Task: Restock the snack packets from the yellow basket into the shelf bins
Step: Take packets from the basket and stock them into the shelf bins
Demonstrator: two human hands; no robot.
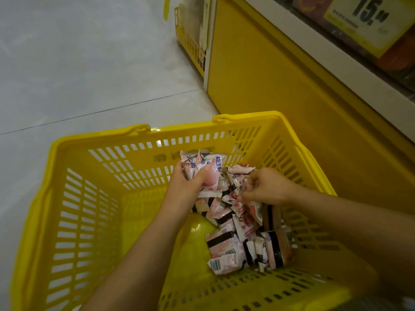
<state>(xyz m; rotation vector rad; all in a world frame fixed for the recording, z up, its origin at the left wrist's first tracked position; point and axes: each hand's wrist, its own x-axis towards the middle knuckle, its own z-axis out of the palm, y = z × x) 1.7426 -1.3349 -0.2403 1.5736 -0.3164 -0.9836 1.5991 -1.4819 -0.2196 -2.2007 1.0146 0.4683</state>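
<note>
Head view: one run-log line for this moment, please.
phase: gathering | left hand: holds packet bunch | right hand: picking from loose packets | yellow basket: on floor | shelf bins: none restocked here

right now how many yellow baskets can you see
2. The near yellow basket sits on the floor under both hands, holding the snack packets. A second basket stands farther off beside the shelf unit's end, partly cut off.

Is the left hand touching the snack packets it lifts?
Touching. The head view shows the left hand wrapped around several snack packets, thumb pressed on the front one.
</note>
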